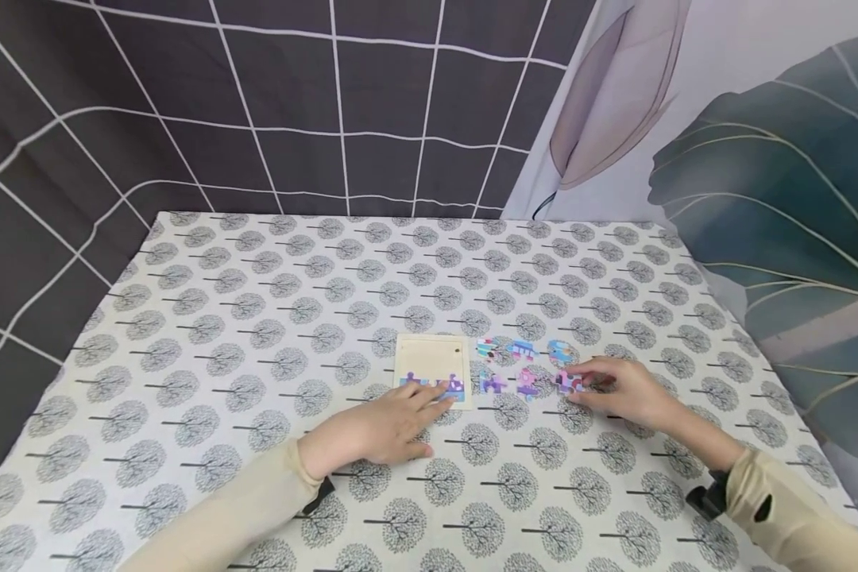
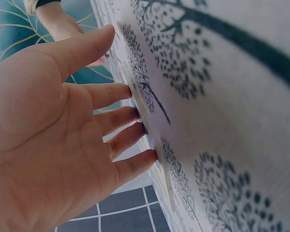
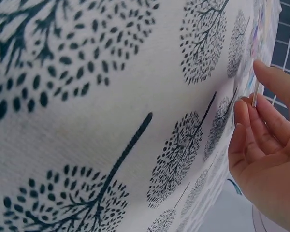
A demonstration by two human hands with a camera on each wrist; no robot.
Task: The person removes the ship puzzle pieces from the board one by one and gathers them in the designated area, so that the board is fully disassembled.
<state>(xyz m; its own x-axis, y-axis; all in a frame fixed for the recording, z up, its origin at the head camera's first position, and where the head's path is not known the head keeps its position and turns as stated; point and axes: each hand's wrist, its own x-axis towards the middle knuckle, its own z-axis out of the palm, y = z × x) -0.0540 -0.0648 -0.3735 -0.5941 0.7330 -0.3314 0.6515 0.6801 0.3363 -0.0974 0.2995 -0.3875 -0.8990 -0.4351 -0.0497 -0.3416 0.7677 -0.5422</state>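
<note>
A shallow cream puzzle tray (image 1: 429,356) lies on the tablecloth, its near part filled with purple and blue puzzle pieces (image 1: 411,377). My left hand (image 1: 393,421) rests its extended fingers on those pieces and the tray's near side. In the left wrist view the fingertips (image 2: 146,155) touch the tray's edge, and the palm is bare. To the right of the tray, my right hand (image 1: 625,389) pinches a dark purple and pink puzzle piece (image 1: 566,382) between thumb and fingers. Only this piece's thin edge (image 3: 255,94) shows in the right wrist view.
Several loose pieces lie in two rows right of the tray, among them a purple piece (image 1: 492,384), a pink piece (image 1: 526,384) and a blue piece (image 1: 522,349). A tree-print tablecloth (image 1: 257,381) covers the table. A dark grid curtain (image 1: 293,95) hangs behind.
</note>
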